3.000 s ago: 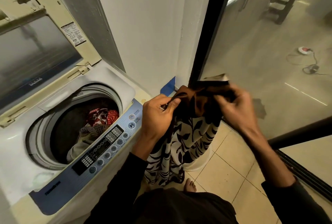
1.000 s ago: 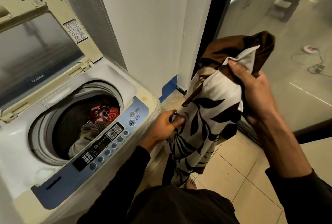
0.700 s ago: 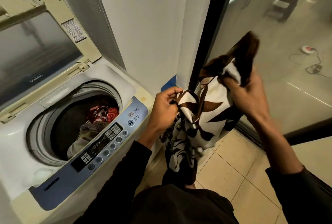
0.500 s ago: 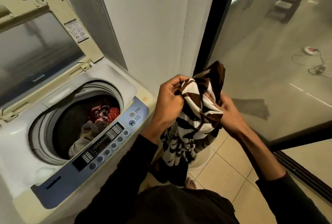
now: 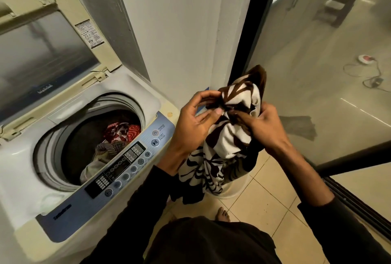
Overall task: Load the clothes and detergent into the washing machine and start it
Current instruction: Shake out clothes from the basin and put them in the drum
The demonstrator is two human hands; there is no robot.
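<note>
A brown and white leaf-patterned garment [image 5: 228, 136] hangs bunched between both hands, to the right of the top-loading washing machine [image 5: 131, 85]. My left hand [image 5: 194, 124] pinches its upper folds from the left. From the right, my right hand [image 5: 264, 128] grips the bunched cloth. The garment's lower end drops into a white basket [image 5: 232, 191] on the floor. The machine's lid [image 5: 42, 52] stands raised. Red patterned and striped clothes [image 5: 116, 136] lie in the drum. Along the machine's front runs the blue control panel [image 5: 127, 164]. No detergent is in view.
A white wall corner and a black door frame [image 5: 247, 30] stand just behind my hands. A glass sliding door [image 5: 317, 73] fills the right side, its floor track [image 5: 359, 204] by my right arm. My bare foot [image 5: 223, 214] stands on beige tiles beside the basket.
The garment was lifted high by my right hand, then gathered down into a tighter bunch. Both hands have come close together on its top folds beside the machine.
</note>
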